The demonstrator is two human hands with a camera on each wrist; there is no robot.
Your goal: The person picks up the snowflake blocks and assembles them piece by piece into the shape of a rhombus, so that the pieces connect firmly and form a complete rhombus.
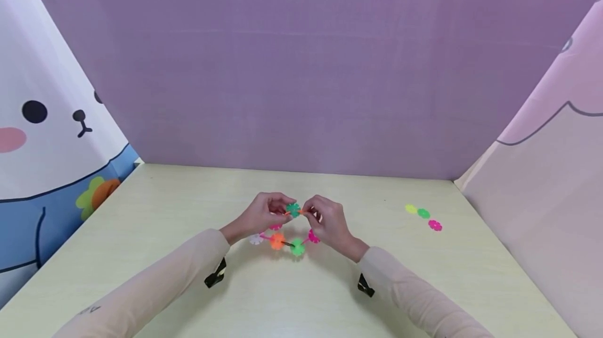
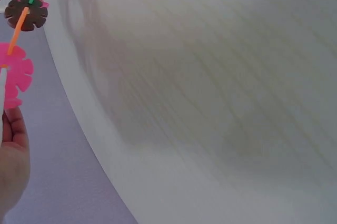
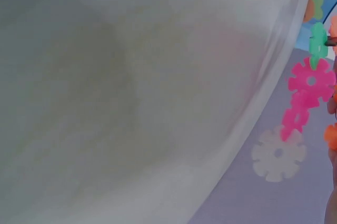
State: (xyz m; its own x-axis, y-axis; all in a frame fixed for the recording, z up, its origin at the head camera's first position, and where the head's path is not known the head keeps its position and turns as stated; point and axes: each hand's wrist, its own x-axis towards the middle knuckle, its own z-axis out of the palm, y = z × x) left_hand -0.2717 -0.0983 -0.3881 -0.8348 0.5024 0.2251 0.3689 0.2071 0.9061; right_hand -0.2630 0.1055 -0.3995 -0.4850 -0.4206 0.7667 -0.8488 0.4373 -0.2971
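Note:
My left hand and right hand are raised close together above the table. Between their fingertips sits a teal flower-shaped plastic disc, which the left hand grips. My right hand pinches a thin orange disc, seen edge-on at the teal one's right side. Joined discs hang below in a chain: a white disc, an orange flower disc, a light green disc and a pink disc. In the left wrist view a brown disc and a large pink disc show.
Three loose discs lie at the table's right: yellow, green and pink. A purple backdrop stands behind the pale table, with patterned cloth at both sides. Black straps hang below the sleeves.

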